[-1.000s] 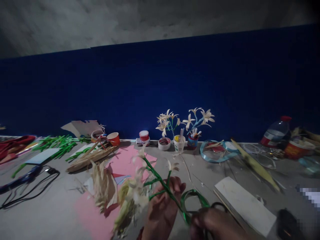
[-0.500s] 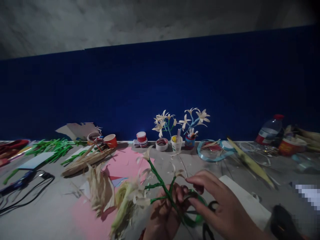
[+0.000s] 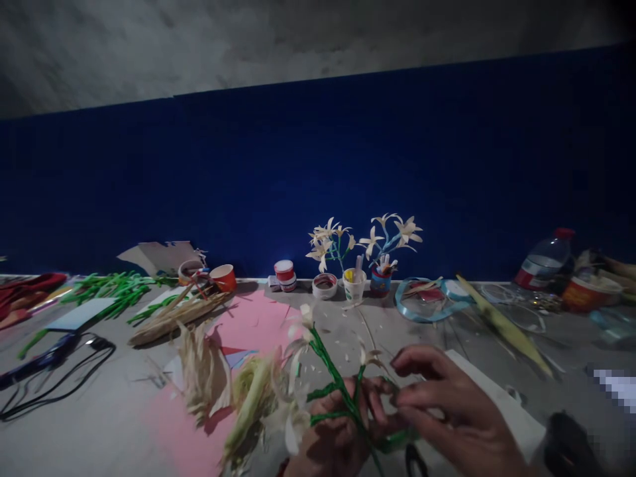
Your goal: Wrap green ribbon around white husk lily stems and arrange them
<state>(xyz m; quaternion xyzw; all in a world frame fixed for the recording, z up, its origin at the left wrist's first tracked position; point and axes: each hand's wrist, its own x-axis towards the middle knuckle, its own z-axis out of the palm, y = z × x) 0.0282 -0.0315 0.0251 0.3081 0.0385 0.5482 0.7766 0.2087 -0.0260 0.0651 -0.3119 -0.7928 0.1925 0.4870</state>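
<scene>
A branch of artificial flowers (image 3: 330,364), its forking stems wrapped in green and tipped with pale husk-like petals, leans up and left in front of me. My left hand (image 3: 330,430) is closed round its lower stem. Close beside it, my right hand (image 3: 457,417) has its thumb and fingertips drawn together near the left fingertips; what they pinch is too small and dark to make out. Below the fingers, partly hidden, lies a green band (image 3: 400,438) that looks like tape. A black handle loop (image 3: 415,460) shows under the right hand.
Pink paper (image 3: 256,321), dried corn husks (image 3: 201,377) and green stems (image 3: 106,291) lie to the left. Finished flowers stand in a white cup (image 3: 354,289) at the back. A blue ribbon (image 3: 407,311), husk strip (image 3: 501,324) and bottle (image 3: 541,265) lie right.
The branch has shifted slightly right and down with my left hand. My right fingers have closed in from a wider spread. The whole view has shifted a little.
</scene>
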